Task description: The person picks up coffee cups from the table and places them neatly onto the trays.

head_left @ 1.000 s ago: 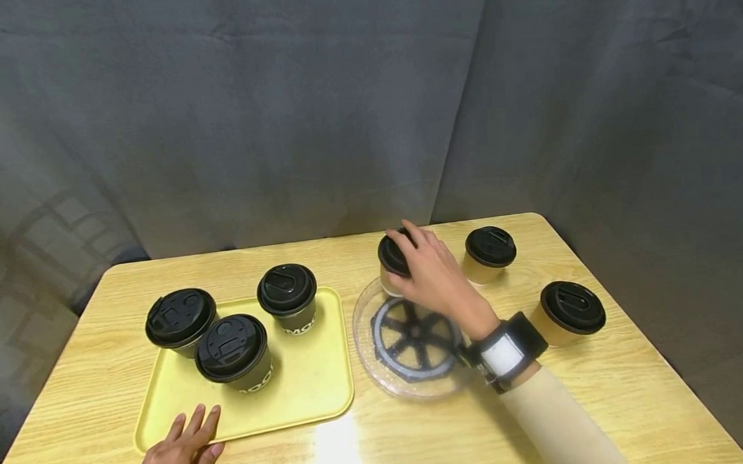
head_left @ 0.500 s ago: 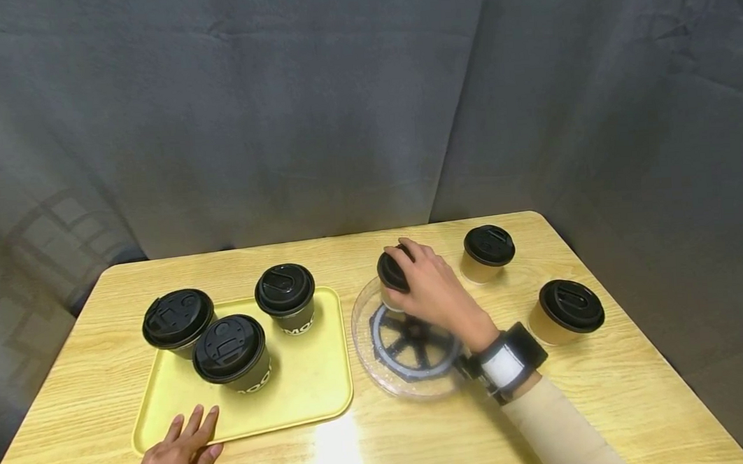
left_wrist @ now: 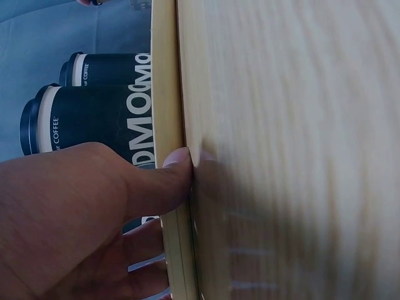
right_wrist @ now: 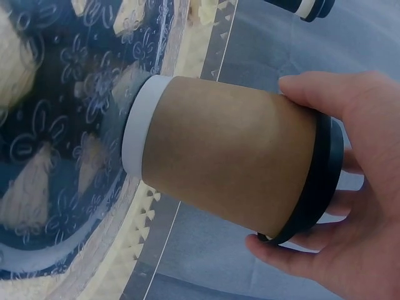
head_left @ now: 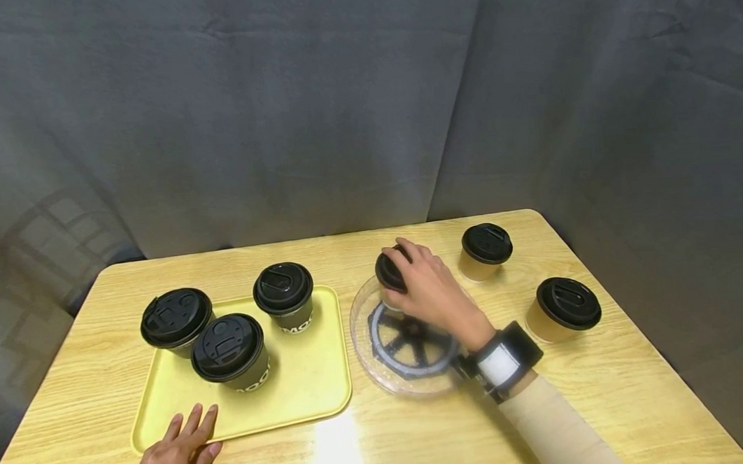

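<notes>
In the head view my right hand (head_left: 430, 288) grips a coffee cup by its black lid (head_left: 388, 273), at the far part of a round clear plate (head_left: 367, 355). The right wrist view shows this brown paper cup (right_wrist: 228, 153) with a white band at its base, which meets the patterned plate (right_wrist: 47, 112). Fingers and thumb wrap the lid's rim. My left hand (head_left: 175, 456) rests with fairly straight fingers on the near edge of a yellow tray (head_left: 310, 382); its thumb touches the rim in the left wrist view.
Three dark cups with black lids stand on or at the tray: a left one (head_left: 177, 319), a front one (head_left: 229, 351) and a back one (head_left: 284, 292). Two brown lidded cups, one farther back (head_left: 486, 250) and one nearer (head_left: 561, 309), stand right of the plate.
Over the last second my right hand has brought the brown cup slightly nearer and down onto the far part of the plate. My left hand has stayed at the tray.
</notes>
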`<state>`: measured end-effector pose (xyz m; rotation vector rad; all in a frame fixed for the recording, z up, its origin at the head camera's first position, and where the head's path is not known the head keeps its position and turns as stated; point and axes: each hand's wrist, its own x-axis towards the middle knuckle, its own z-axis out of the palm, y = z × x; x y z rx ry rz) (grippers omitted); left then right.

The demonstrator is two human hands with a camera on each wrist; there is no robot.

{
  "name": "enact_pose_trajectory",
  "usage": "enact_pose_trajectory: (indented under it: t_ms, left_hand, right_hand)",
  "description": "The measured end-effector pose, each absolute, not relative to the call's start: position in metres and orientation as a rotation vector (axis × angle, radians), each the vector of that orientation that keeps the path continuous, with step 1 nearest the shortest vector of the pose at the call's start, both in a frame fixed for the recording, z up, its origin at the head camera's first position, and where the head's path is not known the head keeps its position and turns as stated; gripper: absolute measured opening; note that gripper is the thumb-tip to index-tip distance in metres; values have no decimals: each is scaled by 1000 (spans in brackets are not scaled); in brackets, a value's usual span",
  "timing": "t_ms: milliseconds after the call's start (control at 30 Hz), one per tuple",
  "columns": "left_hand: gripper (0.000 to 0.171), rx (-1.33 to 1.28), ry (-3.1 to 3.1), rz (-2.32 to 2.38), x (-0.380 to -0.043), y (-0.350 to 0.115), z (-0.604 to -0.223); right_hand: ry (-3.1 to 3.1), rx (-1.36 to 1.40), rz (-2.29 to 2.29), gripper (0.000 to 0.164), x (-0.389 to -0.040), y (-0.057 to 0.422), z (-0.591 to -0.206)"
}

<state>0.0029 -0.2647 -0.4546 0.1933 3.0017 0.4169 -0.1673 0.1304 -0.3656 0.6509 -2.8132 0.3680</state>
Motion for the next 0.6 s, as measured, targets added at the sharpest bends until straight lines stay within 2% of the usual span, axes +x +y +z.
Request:
enact_pose_trajectory:
  t_ms: [600]
  left_hand:
    - [49, 251, 3045, 429, 3, -268, -460]
  right_hand:
    - [-2857, 643, 368, 80, -162, 137, -360]
